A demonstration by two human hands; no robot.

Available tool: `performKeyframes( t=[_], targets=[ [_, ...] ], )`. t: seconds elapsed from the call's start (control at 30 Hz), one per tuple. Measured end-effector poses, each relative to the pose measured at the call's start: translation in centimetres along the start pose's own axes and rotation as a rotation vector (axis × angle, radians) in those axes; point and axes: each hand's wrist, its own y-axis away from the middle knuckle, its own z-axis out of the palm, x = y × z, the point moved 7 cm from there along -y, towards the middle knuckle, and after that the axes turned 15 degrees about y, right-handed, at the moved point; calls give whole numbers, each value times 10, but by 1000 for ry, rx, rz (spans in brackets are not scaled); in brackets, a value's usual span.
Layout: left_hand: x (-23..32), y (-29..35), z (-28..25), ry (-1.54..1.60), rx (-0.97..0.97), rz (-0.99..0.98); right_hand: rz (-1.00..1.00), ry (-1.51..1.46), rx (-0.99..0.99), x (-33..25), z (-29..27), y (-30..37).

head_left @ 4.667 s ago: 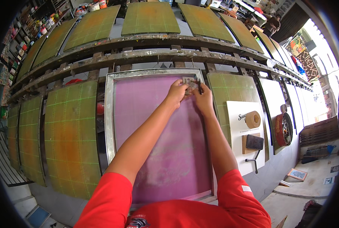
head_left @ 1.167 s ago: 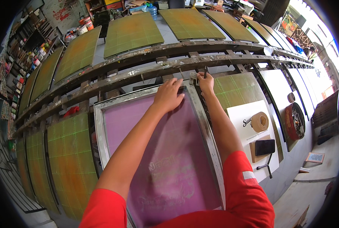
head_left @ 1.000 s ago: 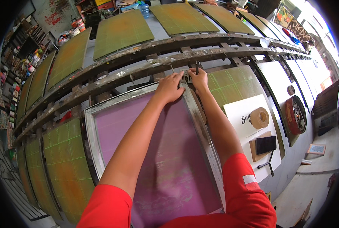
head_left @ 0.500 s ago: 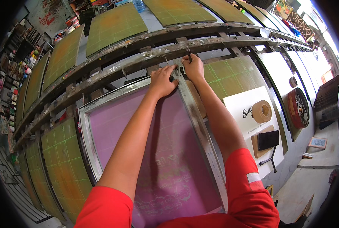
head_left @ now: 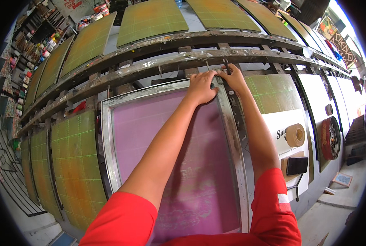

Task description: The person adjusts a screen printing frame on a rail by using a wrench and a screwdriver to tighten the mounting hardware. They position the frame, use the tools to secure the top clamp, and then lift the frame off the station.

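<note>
A screen-printing frame (head_left: 236, 164) with grey, worn edges and purple mesh (head_left: 144, 127) lies before me. Pale printed shapes show faintly in the mesh's near half. My left hand (head_left: 201, 88) is closed over the frame's far right corner, its thumb bent inward beside a small dark knob. Just right of that corner, my right hand (head_left: 233, 79) has its fingers pinched close to the metal fitting there. Whatever those fingers hold is too small and covered to make out. Both forearms, in red sleeves, reach across the frame.
Long metal rails (head_left: 170, 61) with upright hooks run beyond the frame. Green gridded boards (head_left: 74, 164) line both sides. At right, a white printed sheet (head_left: 273, 123) carries a tape roll (head_left: 296, 135), a phone (head_left: 297, 166) and a wooden block; a black bent-handled tool (head_left: 297, 188) and red tin (head_left: 326, 141) are nearby.
The whole scene has shifted rightward in the picture. My right hand has drawn closer to the frame's corner and its fingers are bent differently. My left hand stays on the corner.
</note>
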Motion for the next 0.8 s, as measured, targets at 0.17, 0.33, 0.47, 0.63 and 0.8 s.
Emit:
performKeyframes(
  t=[0.17,0.33,0.47,0.63,0.8],
  targets=[
    [-17,-13,2,148,138,-173,72,75,52,6,0,0],
    [-16,-16,3,39,118,-219,101,179,132,4,-1,7],
    [-12,-14,3,41,117,-177,50,280,188,-10,-11,12],
    [-13,-13,4,4,101,-144,39,292,112,-13,-11,3],
    [-14,-13,6,-2,121,-152,-31,171,8,0,-7,-12]
  ],
)
